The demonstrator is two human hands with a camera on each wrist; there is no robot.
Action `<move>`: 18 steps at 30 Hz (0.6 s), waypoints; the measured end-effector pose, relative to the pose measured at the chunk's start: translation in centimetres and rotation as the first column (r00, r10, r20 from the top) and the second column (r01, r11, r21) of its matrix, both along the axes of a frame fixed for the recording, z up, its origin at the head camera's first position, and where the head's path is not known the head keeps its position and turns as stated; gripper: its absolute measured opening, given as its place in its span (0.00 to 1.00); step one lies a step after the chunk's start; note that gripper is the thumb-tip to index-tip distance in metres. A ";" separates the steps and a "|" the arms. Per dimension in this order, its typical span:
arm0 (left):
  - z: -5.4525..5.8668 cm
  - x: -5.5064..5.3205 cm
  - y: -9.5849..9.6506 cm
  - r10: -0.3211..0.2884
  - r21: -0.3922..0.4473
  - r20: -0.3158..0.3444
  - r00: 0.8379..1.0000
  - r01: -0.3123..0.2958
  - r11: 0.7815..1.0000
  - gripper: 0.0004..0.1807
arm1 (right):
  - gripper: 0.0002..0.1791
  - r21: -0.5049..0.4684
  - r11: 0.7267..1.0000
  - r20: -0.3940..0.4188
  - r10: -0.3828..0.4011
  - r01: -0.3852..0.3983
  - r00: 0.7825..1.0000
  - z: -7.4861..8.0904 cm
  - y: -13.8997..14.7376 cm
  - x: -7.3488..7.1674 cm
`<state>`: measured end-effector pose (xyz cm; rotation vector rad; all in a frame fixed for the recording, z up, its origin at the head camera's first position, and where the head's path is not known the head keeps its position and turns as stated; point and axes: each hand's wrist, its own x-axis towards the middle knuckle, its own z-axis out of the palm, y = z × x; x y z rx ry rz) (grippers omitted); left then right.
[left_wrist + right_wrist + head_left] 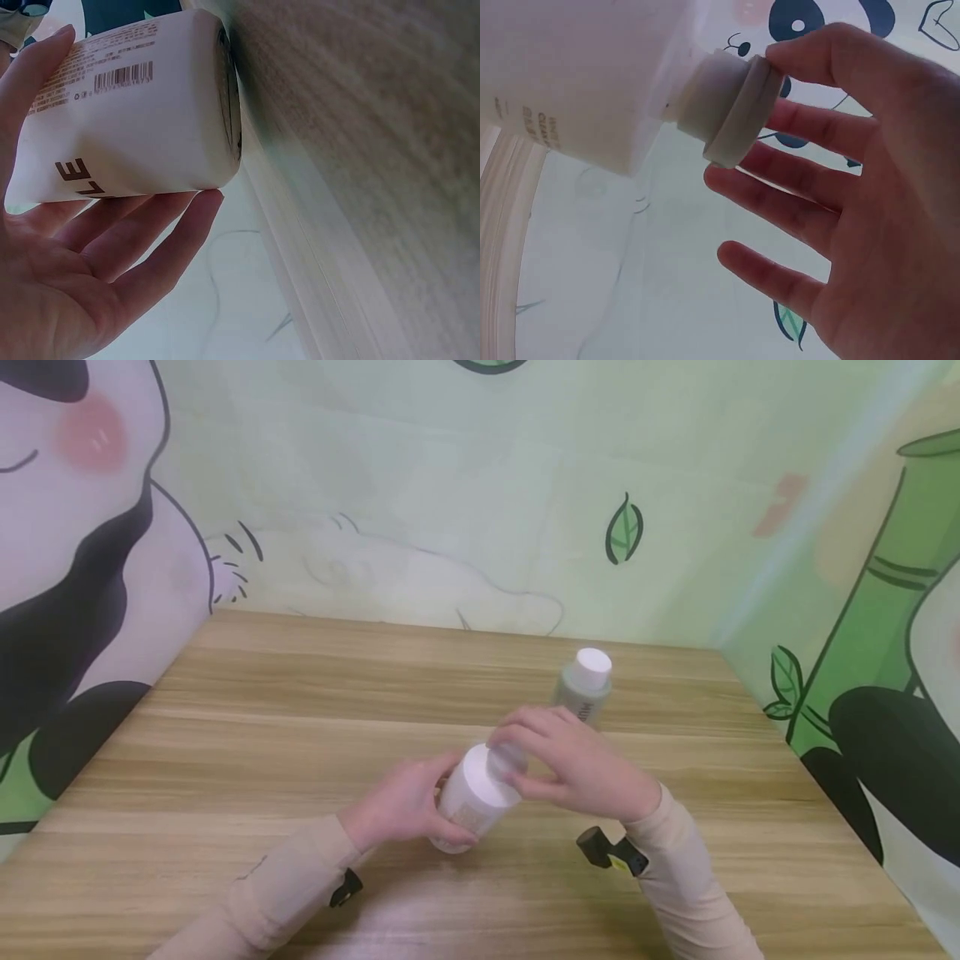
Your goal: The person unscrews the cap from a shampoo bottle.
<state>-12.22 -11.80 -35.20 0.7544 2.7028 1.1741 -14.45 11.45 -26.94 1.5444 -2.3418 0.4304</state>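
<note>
A white bottle [474, 797] leans to the right over the wooden table, its base close to the tabletop in the left wrist view. My left hand [401, 802] grips its body from the left, thumb on one side and fingers on the other. Brown print and a barcode [124, 76] show on its side. At the bottle's top, my right hand [577, 768] pinches the pale cap [744, 112] by its wide rim, thumb opposite the fingers. The cap sits at the neck, and the little finger is spread away from it.
Behind my right hand stands a grey-green bottle [573, 693] with a white cap [593, 665], its lower part hidden by that hand. The wood-grain table [262, 735] meets a backdrop [420, 468] printed with pandas and bamboo. A small black device [611, 852] is on the right wrist.
</note>
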 end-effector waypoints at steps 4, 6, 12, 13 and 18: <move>0.0 0.0 0.0 0.000 -0.006 -0.008 1.000 0.000 1.000 0.40 | 0.19 0.004 1.000 0.010 0.022 -0.022 1.000 0.1 0.1 0.0; 0.0 0.0 0.0 -0.002 -0.010 -0.014 1.000 0.002 1.000 0.40 | 0.20 0.002 1.000 0.011 0.018 -0.018 1.000 0.1 0.2 -0.1; 0.0 0.0 0.0 -0.005 -0.005 -0.016 1.000 0.005 1.000 0.40 | 0.20 -0.012 1.000 0.034 -0.015 0.016 0.999 0.2 0.3 -0.1; 0.0 0.0 0.0 -0.006 -0.004 -0.018 1.000 0.006 1.000 0.40 | 0.19 -0.017 1.000 0.031 -0.016 0.017 0.999 0.2 0.3 -0.1; 0.0 0.0 0.0 -0.007 -0.004 -0.015 1.000 0.007 1.000 0.39 | 0.16 -0.032 0.999 0.002 -0.012 0.012 1.000 0.2 0.3 -0.1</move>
